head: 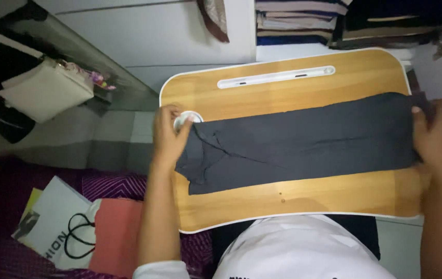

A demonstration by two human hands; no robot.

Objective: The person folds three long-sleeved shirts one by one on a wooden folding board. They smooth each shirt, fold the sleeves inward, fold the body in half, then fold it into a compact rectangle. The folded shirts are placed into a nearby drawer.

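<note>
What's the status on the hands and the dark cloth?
Left hand and right hand each pinch an end. Dark cloth stretched flat across wooden lap desk. Nothing lies on it.

Your cloth (pixel 303 142) is a dark grey, almost black garment, folded into a long band and lying flat across the wooden desk (pixel 293 199) from side to side. It looks soft and thin, with creases bunched at its left end — there the edge is uneven, and a lower flap juts toward you. The right end reaches just past the desk's rim. Your left hand (pixel 169 137) pinches the upper left corner; your right hand (pixel 438 137) grips the right end — the cloth is drawn fairly smooth between them.
</note>
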